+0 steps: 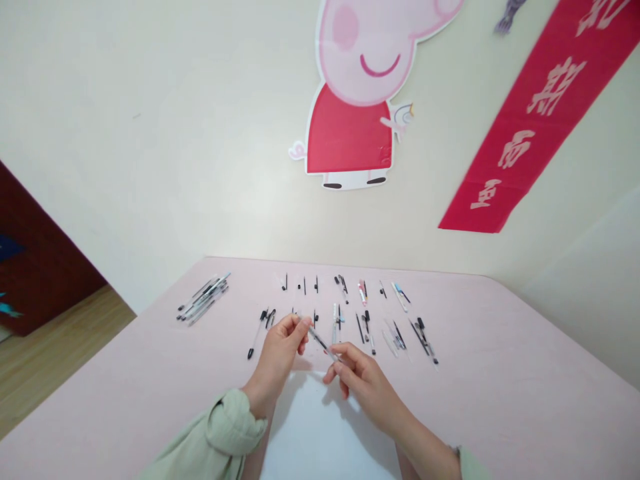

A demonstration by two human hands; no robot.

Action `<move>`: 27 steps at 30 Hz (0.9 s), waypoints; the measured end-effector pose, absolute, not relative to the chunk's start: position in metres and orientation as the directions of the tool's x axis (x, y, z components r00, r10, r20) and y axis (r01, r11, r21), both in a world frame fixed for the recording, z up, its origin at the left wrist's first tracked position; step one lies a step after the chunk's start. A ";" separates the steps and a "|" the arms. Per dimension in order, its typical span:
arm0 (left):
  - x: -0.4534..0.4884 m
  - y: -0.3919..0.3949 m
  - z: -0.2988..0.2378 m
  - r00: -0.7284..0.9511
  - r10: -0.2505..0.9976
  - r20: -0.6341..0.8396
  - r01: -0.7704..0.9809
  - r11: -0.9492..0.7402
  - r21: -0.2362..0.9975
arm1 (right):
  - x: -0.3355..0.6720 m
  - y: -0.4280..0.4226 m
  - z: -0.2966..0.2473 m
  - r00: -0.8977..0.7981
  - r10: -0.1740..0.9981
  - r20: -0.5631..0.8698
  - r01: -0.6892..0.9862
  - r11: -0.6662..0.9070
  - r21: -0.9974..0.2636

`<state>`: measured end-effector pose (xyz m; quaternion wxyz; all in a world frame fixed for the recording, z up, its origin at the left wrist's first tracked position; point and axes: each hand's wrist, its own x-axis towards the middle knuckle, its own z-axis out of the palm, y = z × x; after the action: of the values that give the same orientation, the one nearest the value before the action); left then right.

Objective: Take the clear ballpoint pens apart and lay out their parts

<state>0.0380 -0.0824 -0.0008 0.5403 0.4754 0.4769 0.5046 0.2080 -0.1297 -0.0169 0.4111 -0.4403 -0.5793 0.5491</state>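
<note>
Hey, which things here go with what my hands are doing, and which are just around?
Likely part of the job: slim pen piece, held by left hand and right hand; laid-out pen parts; left-side pen pile; white sheet.

Just around: pig cutout; red banner.

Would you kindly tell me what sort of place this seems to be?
Perhaps a child's room or classroom: a cartoon pig and a red banner on the wall, and pens on a pink table.
</note>
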 end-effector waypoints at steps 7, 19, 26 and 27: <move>0.056 -0.094 -0.005 0.138 0.989 -0.059 -0.177 0.083 0.981 | 0.201 -0.133 -0.024 -0.209 0.978 0.000 0.069 0.015 -0.998; 0.054 -0.094 -0.007 0.178 0.981 -0.078 -0.122 0.101 0.987 | 0.207 -0.131 -0.025 -0.192 0.981 0.025 0.060 0.037 -0.997; 0.047 -0.087 -0.005 0.213 0.973 -0.085 -0.199 0.129 0.971 | 0.213 -0.129 -0.027 -0.208 0.978 0.031 0.073 0.047 -0.996; 0.046 -0.086 -0.006 0.213 0.974 -0.081 -0.193 0.123 0.973 | 0.214 -0.128 -0.028 -0.208 0.978 0.025 0.058 0.038 -0.998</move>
<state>0.0455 -0.0858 -0.0060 0.6226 0.4679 0.4170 0.4686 0.2144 -0.1282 -0.0277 0.4375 -0.4524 -0.5725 0.5256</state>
